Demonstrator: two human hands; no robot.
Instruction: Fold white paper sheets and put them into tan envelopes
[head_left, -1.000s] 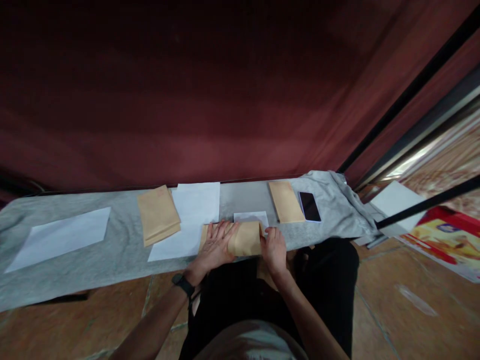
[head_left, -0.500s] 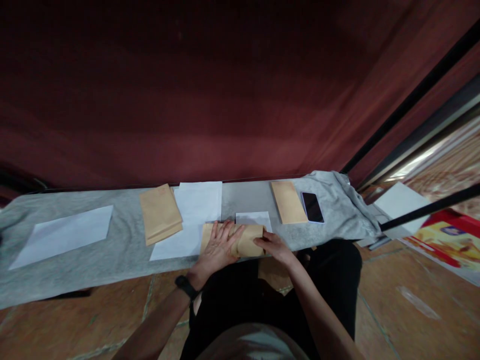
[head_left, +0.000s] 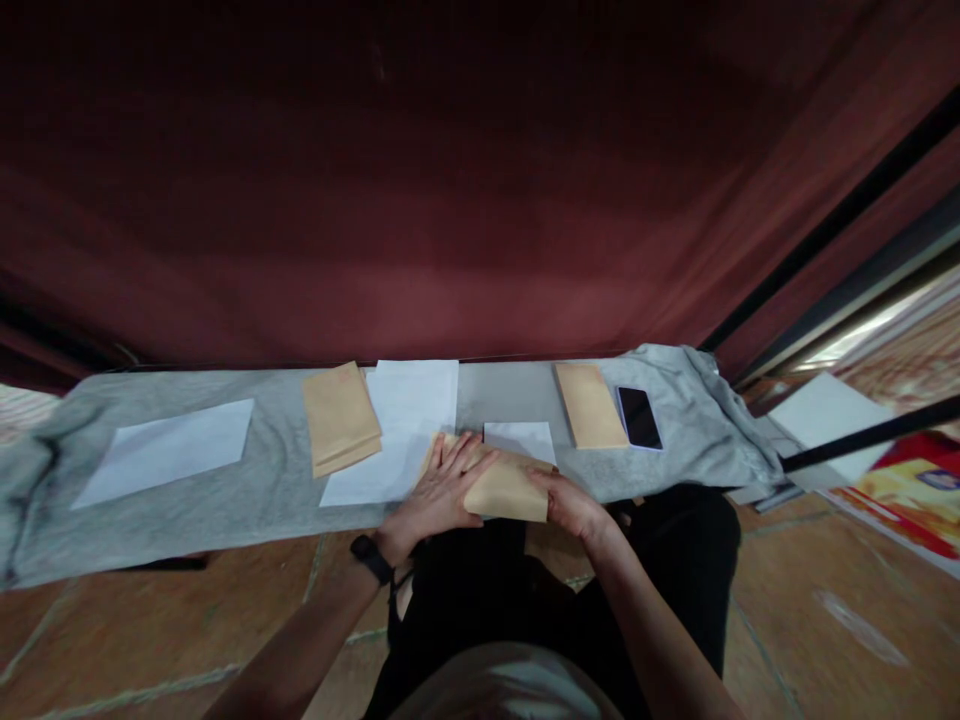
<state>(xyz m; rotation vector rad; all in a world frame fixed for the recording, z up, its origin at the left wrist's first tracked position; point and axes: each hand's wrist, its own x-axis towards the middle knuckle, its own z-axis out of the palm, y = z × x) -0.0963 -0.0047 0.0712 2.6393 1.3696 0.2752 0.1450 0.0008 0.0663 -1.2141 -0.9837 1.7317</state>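
Observation:
A brown paper envelope (head_left: 514,485) lies at the near edge of the cloth-covered bench, tilted down towards its right end. My left hand (head_left: 446,485) presses on its left part, fingers spread and palm down. At the envelope's right end, my right hand (head_left: 566,500) grips the edge, with some fingertips hidden by the paper. White sheets (head_left: 412,400) lie partly under the left hand and the envelope. Just beyond the envelope is a smaller white paper (head_left: 521,438). To the left rests a small stack of brown envelopes (head_left: 341,420).
Right of my hands lie another brown envelope (head_left: 591,405) and a phone (head_left: 640,417). A white sheet (head_left: 169,452) is at the far left of the grey cloth (head_left: 277,500). A dark red curtain (head_left: 420,250) hangs behind, and a black bar (head_left: 870,437) crosses at right.
The envelope's right end has tilted towards me, and its raised, curled paper looks flatter. My right hand has shifted slightly down along that end. The whole view has swung a little left.

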